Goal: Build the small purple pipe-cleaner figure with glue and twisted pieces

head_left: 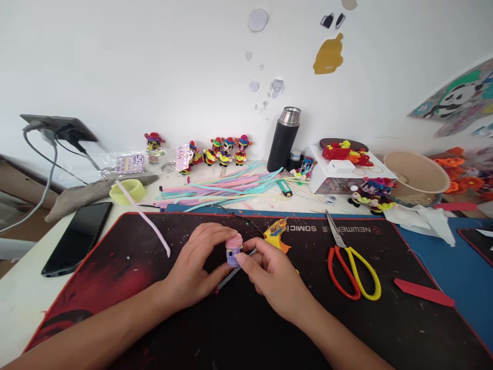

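A small fuzzy pipe-cleaner figure (233, 257), pink on top and purple below with black dot eyes, is held above the black mat. My left hand (196, 262) grips it, fingers on its pink top and thumb near its base. On its other side my right hand (271, 272) is closed, with thumb and forefinger against the purple part. A thin grey rod (230, 277) passes under the figure between my hands; whether any finger holds it, I cannot tell. Just beyond my right hand lies a yellow hot glue gun (275, 234), partly hidden.
Scissors (344, 262) with red and yellow handles lie right on the mat (154, 329), near a red strip (423, 293). Behind are pastel pipe cleaners (215, 187), a black thermos (284, 141), finished dolls (227, 151) and a beige bowl (419, 169). A phone (79, 239) lies left.
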A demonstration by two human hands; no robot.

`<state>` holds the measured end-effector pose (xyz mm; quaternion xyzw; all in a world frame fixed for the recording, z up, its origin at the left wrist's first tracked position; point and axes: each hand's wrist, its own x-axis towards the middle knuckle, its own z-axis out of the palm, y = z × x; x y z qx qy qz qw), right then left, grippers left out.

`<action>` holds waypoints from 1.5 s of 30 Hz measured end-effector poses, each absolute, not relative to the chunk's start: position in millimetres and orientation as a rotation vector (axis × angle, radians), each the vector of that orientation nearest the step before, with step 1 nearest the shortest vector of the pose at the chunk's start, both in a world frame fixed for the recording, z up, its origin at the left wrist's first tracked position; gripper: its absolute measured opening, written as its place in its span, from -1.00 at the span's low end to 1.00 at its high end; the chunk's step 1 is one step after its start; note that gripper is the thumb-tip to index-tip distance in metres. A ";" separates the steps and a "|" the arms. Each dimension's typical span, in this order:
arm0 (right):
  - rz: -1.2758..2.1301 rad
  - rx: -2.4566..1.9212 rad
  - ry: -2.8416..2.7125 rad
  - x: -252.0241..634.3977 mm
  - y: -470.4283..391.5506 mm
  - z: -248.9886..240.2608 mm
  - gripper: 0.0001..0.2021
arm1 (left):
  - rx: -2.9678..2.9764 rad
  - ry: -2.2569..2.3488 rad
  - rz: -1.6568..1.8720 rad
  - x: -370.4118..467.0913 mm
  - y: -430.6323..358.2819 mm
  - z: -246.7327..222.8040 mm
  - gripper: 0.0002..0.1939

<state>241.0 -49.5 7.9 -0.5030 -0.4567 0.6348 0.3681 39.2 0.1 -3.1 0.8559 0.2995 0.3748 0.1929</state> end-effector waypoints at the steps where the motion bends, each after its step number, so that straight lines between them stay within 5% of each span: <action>1: 1.636 -1.278 -1.169 241.8 -49.8 6.6 -0.61 | 2.386 0.854 1.053 39.1 0.5 -3.1 -0.59; 23: 1.608 -1.245 -1.172 241.0 -51.8 0.1 -0.66 | 2.396 0.825 1.046 40.1 -2.9 -9.3 -0.57; 45: 1.741 -1.129 -1.031 244.5 -47.3 8.8 -0.46 | 2.198 0.946 1.032 40.9 1.9 -9.0 -0.58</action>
